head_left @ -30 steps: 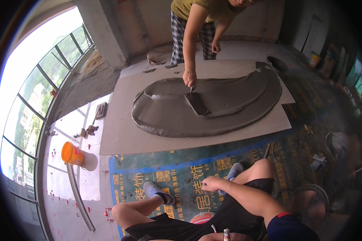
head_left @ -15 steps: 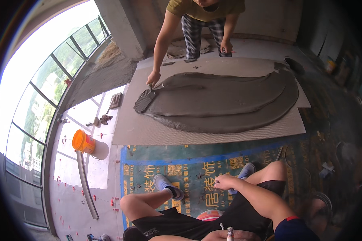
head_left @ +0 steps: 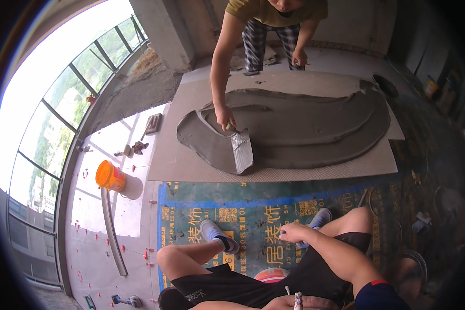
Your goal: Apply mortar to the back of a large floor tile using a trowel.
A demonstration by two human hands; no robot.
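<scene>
a seated person's two bare hands are seen at the near side. the right hand [head_left: 293, 232] is held between the knees, its forearm laid across the right thigh; the fingers are curled inward, but whether anything is kept in that grip cannot be told. the left hand [head_left: 318, 301] is shown only in part at the near edge, over the lap of black shorts [head_left: 325, 266]. a short white cigarette-like stick [head_left: 298, 301] is seen in front of it; whether it is grasped by that grip cannot be told.

beyond the feet, a large beige slab [head_left: 165, 161] is laid flat, with wet grey mortar [head_left: 315, 124] spread in a long oval over its middle. by a co-worker's hand [head_left: 224, 118], clasped at the handle, a trowel [head_left: 242, 150] is pressed to the mortar's left part, near edge.

under the shoes, a printed green floor covering [head_left: 217, 191] is laid. to the left, an orange bucket [head_left: 111, 177] is placed on the pale floor, by a long curved strip [head_left: 112, 233].
</scene>
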